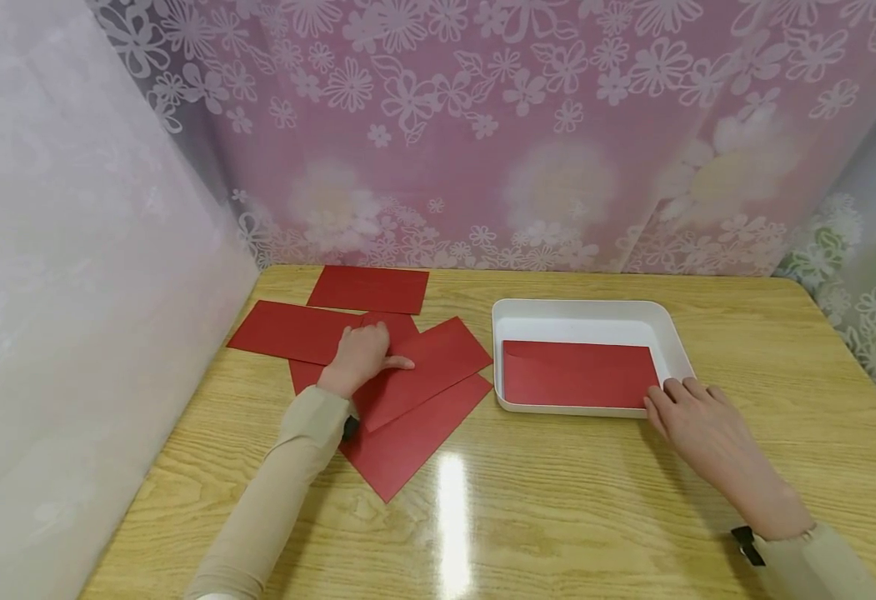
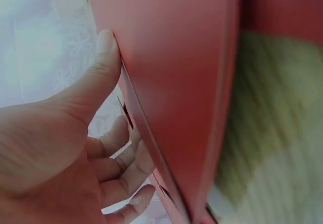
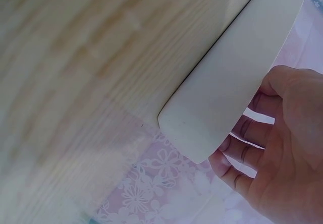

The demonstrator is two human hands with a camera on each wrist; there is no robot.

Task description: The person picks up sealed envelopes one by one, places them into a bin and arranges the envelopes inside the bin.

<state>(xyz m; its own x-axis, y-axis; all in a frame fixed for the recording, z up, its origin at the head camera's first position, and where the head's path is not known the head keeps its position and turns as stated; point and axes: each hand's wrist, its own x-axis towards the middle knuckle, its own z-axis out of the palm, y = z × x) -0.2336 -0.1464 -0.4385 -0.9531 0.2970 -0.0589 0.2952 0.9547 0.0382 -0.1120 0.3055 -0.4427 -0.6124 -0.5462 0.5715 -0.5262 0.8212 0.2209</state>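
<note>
Several red envelopes lie overlapped on the left of the table. My left hand (image 1: 362, 357) reaches into this pile. Its thumb touches the edge of the top envelope (image 2: 171, 77), and its spread fingers (image 2: 123, 171) rest among the envelopes beside it, apart from the thumb. To the right stands a white tray (image 1: 580, 309) with a red envelope (image 1: 576, 375) lying flat in it. My right hand (image 1: 708, 429) holds the tray's front right corner, fingers curled over the rim and near the envelope's corner. Its fingertips are hidden behind the tray wall in the right wrist view.
One red envelope (image 1: 368, 290) lies at the back left of the wooden table (image 1: 558, 508). A floral curtain (image 1: 483, 167) hangs behind the table's far edge, and a pale sheet (image 1: 70, 292) borders its left side.
</note>
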